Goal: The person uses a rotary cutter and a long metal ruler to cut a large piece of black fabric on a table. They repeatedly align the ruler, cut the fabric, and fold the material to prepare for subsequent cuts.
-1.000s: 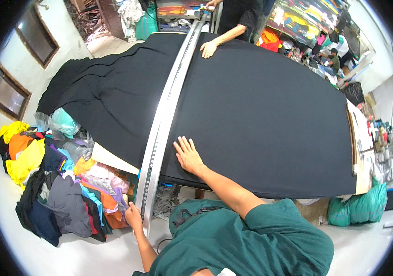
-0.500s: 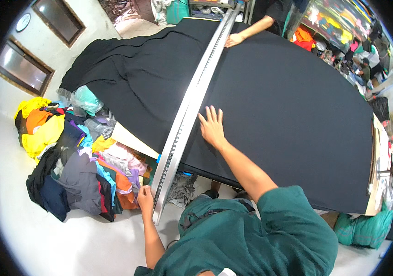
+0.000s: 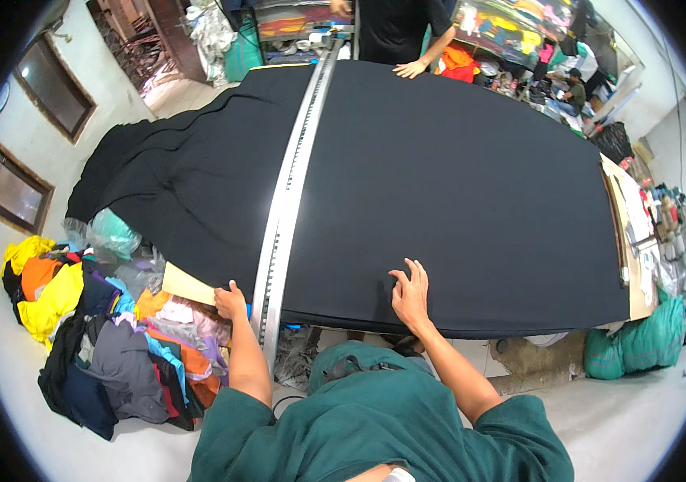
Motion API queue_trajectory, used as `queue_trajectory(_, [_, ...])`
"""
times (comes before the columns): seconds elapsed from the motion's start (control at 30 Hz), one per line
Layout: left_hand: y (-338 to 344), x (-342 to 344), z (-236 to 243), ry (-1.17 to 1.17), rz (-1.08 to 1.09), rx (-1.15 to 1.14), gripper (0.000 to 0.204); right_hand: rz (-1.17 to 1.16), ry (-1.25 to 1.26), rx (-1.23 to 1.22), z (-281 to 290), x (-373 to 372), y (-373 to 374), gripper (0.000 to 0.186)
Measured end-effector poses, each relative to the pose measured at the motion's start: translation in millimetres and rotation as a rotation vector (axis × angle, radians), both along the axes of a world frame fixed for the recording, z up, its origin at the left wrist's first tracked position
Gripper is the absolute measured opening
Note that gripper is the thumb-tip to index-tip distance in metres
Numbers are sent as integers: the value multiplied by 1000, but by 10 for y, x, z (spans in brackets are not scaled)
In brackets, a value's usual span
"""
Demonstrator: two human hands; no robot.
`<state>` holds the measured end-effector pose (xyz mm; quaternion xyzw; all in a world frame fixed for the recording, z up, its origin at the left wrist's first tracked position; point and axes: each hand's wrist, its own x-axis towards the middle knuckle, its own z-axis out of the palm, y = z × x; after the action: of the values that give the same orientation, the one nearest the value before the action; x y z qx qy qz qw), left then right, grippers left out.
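A wide sheet of black fabric covers the table, smooth to the right and wrinkled to the left. Across it, from the far edge to the near edge, lies a long silver metal rail with a dark toothed strip. My left hand is just left of the rail's near end, its fingers curled at the pale bare table edge. Over the near part of the fabric, right of the rail, my right hand has its fingers apart and holds nothing. Whether its fingertips touch the cloth is unclear.
Across the table stands a person in black, one hand flat on the fabric's far edge. A heap of coloured clothes lies at the left. A green sack sits below the right corner. Shelves and goods line the back.
The rail now lies more upright in view. My left hand has moved up to the table edge; my right hand has drawn back from the rail. The other person's hand has left the rail.
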<state>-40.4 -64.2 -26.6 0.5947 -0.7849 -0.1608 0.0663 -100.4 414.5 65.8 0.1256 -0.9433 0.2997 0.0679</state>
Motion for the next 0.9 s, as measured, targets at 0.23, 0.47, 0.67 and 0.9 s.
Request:
queue_trajectory(0.23, [-966, -506, -158, 1278, 295, 780, 63, -26, -285, -587, 360, 179, 270, 33])
queue_trajectory(0.47, [473, -1235, 1275, 1537, -77, 926, 52, 139, -626, -701, 592, -47, -47, 31])
queue_trajectory(0.67, [2011, -657, 2173, 1492, -310, 1050, 43, 480, -1091, -847, 940, -212, -663, 84])
queue_trajectory(0.9, [2826, 33, 1893, 981, -602, 1058, 47, 317, -835, -1190, 1004, -271, -808, 70])
